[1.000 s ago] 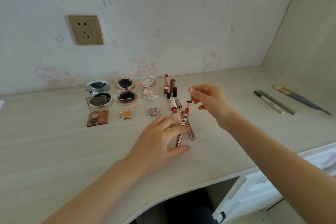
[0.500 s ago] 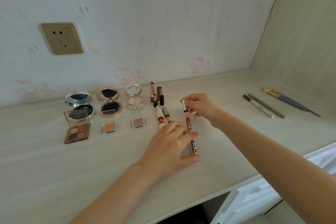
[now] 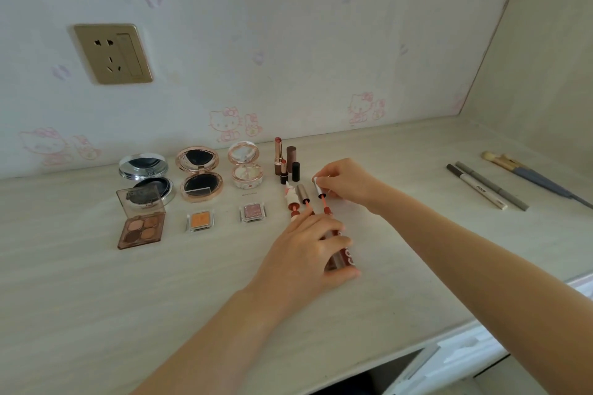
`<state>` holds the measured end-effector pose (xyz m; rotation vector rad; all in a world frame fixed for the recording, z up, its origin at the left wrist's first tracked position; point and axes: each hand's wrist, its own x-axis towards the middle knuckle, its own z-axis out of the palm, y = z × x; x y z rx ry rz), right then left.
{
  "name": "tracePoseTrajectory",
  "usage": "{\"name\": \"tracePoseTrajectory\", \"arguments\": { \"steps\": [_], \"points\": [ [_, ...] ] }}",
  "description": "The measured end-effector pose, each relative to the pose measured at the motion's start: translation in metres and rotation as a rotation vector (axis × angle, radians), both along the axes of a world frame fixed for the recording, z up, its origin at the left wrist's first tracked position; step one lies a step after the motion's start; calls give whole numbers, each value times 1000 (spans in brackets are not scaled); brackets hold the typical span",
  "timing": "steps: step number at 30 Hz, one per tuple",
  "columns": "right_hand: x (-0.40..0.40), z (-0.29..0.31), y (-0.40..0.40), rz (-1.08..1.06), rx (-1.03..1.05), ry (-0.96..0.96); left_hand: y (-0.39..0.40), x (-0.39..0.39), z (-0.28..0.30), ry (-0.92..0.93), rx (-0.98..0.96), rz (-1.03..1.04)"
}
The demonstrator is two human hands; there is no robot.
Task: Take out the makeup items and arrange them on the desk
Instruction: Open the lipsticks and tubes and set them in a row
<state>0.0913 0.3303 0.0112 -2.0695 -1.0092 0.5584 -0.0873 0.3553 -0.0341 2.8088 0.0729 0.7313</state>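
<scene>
Makeup lies in rows on the pale desk (image 3: 417, 250). My left hand (image 3: 308, 253) grips a dark red lip gloss tube (image 3: 345, 258) lying on the desk, thumb below and fingers over it. My right hand (image 3: 345, 181) pinches that tube's white wand cap (image 3: 320, 189), low over the desk; the red wand points down at the tube's neck. To the left lie two more opened lip glosses (image 3: 296, 199). Behind them stand uncapped lipsticks (image 3: 284, 160).
Further left are open compacts (image 3: 199, 175), an eyeshadow palette (image 3: 141, 228) and two small single shadows (image 3: 253, 212). At the right lie two pencils (image 3: 484, 189) and a brush (image 3: 526, 178). A wall socket (image 3: 112, 53) is above. The desk's front edge curves at lower right.
My right hand has lowered the wand cap from above the desk to just behind the tube. My left hand has kept its grip on the tube. The camera has drifted right.
</scene>
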Motion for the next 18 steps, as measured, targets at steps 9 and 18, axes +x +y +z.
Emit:
{"name": "tracePoseTrajectory", "arguments": {
  "steps": [9,18],
  "points": [
    [-3,-2,10,18,-47,-124,0,-2,1,12,-46,-5],
    [-1,-6,8,-5,-18,-166,-2,-5,4,-2,-29,-3]
  ]
}}
